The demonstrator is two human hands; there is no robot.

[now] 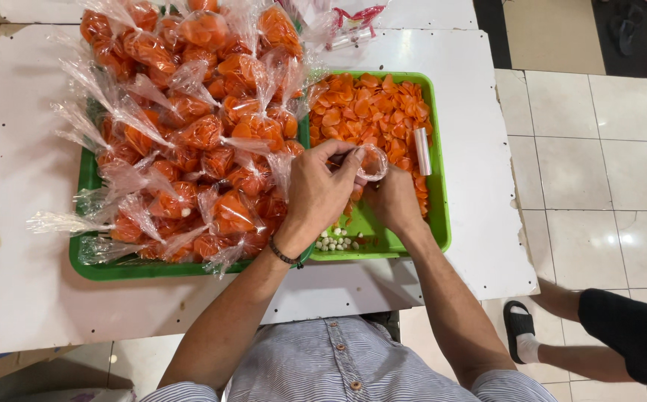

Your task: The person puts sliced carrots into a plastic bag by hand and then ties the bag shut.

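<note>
My left hand (317, 192) and my right hand (392, 199) meet over the right green tray (441, 223), together holding a small clear plastic bag (372, 161) with its mouth spread between the fingers. Loose orange chips (368, 112) fill the far part of that tray. A few small white pieces (336, 240) lie at its near edge. A roll of clear bags (422, 151) rests on the chips to the right. The left green tray (87, 260) is heaped with several tied clear bags of orange chips (189, 126).
Both trays sit on a white table (26, 223) whose right edge meets a tiled floor (599, 164). Another person's leg and sandalled foot (520, 327) stand at the lower right. A red and clear packet (353, 22) lies at the table's far side.
</note>
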